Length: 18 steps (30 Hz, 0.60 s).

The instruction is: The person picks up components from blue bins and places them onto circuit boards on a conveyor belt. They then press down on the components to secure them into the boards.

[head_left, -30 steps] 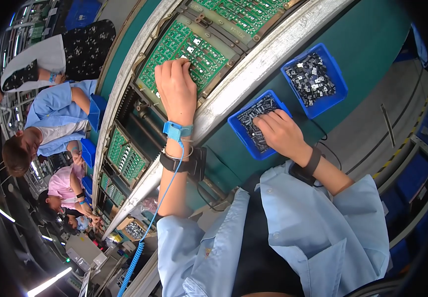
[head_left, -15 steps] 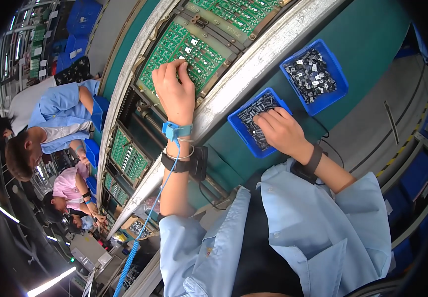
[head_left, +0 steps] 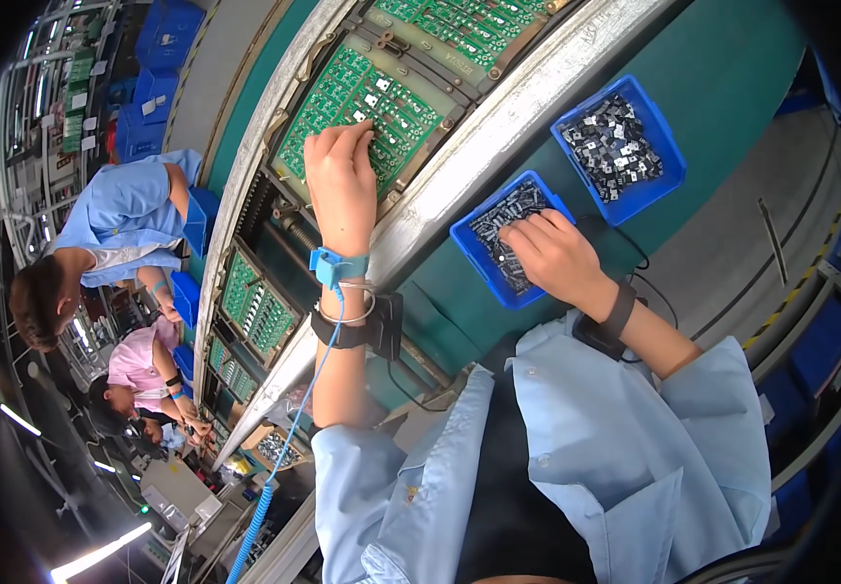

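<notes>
My left hand (head_left: 343,190) is over a green circuit board (head_left: 321,105) held in a metal frame. Its thumb and fingertips are pinched together at the board's surface, and whatever is between them is hidden. A few white-tabbed components (head_left: 370,100) stand on that board. Lower right, my right hand (head_left: 562,258) dips its bent fingertips into a blue bin (head_left: 520,300) of small dark, metal-legged parts (head_left: 510,222). Those fingers are closed together, and I cannot make out what they grip. A blue wrist strap (head_left: 339,265) circles my left wrist.
A second blue bin (head_left: 650,199) with black and white components stands farther right on the green bench. A pale metal rail (head_left: 498,136) runs between board and bins. The strap's coiled blue cord (head_left: 253,530) hangs at lower left. Co-workers (head_left: 128,219) sit along the line leftward.
My left hand has shifted slightly over the board, its fingers drawn closer together and turned toward the right. My right hand has stayed nearly still in the bin.
</notes>
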Tool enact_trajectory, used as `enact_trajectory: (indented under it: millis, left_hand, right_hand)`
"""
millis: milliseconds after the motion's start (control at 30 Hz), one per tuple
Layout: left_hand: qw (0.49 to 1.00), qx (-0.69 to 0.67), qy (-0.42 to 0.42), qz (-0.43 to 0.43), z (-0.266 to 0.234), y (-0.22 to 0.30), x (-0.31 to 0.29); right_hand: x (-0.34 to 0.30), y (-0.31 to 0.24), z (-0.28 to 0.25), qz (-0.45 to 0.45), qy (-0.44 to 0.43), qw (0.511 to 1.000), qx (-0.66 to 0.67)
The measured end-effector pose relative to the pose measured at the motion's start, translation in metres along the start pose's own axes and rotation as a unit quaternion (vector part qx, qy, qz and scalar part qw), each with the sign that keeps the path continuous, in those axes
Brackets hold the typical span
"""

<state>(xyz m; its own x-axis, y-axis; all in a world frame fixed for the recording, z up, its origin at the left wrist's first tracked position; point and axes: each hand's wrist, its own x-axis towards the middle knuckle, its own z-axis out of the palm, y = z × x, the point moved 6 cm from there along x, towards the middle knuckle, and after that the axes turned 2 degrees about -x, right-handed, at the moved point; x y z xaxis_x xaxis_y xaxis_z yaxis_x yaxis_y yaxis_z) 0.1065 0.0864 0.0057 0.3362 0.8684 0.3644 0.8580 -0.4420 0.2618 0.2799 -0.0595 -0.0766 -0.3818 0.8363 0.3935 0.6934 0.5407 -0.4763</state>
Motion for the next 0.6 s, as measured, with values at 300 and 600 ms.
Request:
enact_trajectory:
  millis: [300, 600]
  left_hand:
    - [0.997, -0.019, 0.012, -0.071, 0.000, -0.005, 0.003]
    - [0.999, 0.024, 0.042, 0.003, 0.002, 0.006, 0.001]
  right_hand:
    - [0.000, 0.002, -0.002, -0.001, 0.011, 1.000, 0.000]
    - [0.001, 0.009, -0.004, -0.009, 0.016, 1.000, -0.001]
